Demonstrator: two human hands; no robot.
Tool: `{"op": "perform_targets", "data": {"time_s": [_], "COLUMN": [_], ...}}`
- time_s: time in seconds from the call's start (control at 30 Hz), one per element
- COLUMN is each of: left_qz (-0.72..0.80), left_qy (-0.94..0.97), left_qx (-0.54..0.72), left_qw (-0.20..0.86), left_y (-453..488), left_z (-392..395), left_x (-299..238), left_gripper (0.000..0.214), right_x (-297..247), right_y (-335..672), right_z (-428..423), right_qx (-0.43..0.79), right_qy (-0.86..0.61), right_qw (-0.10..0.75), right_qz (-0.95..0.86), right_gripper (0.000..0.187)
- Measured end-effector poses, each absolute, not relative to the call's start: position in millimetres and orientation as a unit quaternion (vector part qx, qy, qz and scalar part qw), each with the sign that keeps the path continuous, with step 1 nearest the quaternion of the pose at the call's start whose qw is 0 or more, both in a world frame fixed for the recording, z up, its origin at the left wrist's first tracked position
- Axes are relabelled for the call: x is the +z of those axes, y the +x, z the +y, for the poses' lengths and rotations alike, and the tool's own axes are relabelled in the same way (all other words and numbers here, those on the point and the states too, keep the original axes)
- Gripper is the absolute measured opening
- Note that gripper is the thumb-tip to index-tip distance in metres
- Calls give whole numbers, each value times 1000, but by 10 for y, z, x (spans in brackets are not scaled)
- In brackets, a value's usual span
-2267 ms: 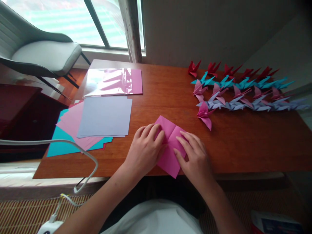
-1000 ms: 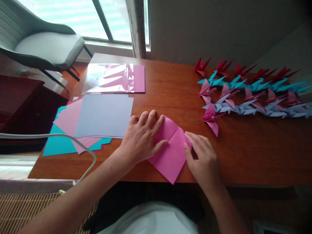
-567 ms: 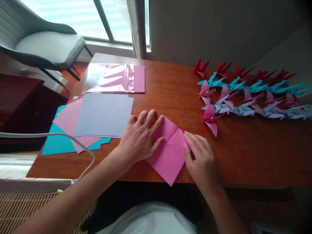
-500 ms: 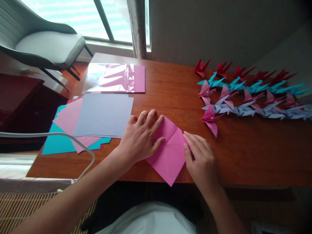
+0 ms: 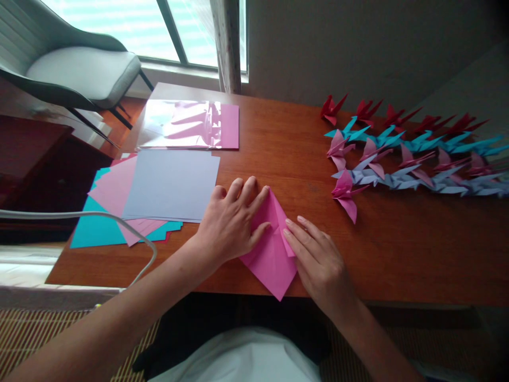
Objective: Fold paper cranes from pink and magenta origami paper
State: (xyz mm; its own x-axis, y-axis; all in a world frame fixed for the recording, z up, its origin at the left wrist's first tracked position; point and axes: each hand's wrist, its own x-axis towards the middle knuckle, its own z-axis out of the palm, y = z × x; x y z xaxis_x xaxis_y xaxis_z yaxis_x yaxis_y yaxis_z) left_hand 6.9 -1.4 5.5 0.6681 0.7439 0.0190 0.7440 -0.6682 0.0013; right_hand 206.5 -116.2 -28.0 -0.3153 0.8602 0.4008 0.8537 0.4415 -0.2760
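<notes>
A pink sheet of origami paper lies on the wooden table near its front edge, one corner pointing at me. Its right side is folded over into a narrow flap. My left hand rests palm down on the left part, fingers spread, and hides that part. With fingers stretched out, my right hand lies on the folded flap along the right edge. To the right of the paper's top stands a bright pink folded crane.
Left of my hands are a grey-blue paper stack, fanned pink paper and turquoise paper. Behind sits a plastic-wrapped pink pack. A white cable crosses the left side. Rows of red cranes and turquoise cranes stand right.
My right hand has moved left over the paper, turning its right corner inward into a flap, and its fingers have straightened. My left hand has stayed in place.
</notes>
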Motion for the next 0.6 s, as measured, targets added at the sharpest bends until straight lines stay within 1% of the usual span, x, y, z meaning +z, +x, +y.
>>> {"op": "perform_targets", "data": {"time_s": [0.3,0.43,0.6], "left_qz": [-406,-407,-411], "left_qy": [-914,-913,-911], "left_qx": [-8,-12,-24], "left_qw": [7,4,-7], "left_y": [67,67,66], "left_z": [-16,-22,-22], "left_x": [37,29,26], "left_gripper": [67,67,66], "right_x": [-271,-274,-282], "right_y": [1951,1942,1958], "right_z": [-1164,-1152,-1151], "right_qx": [-9,-13,0], "right_qy": [-514,-506,-512], "right_qw": [211,206,202], "right_qz": [-831,-837,-835], "right_gripper": [39,36,37]}}
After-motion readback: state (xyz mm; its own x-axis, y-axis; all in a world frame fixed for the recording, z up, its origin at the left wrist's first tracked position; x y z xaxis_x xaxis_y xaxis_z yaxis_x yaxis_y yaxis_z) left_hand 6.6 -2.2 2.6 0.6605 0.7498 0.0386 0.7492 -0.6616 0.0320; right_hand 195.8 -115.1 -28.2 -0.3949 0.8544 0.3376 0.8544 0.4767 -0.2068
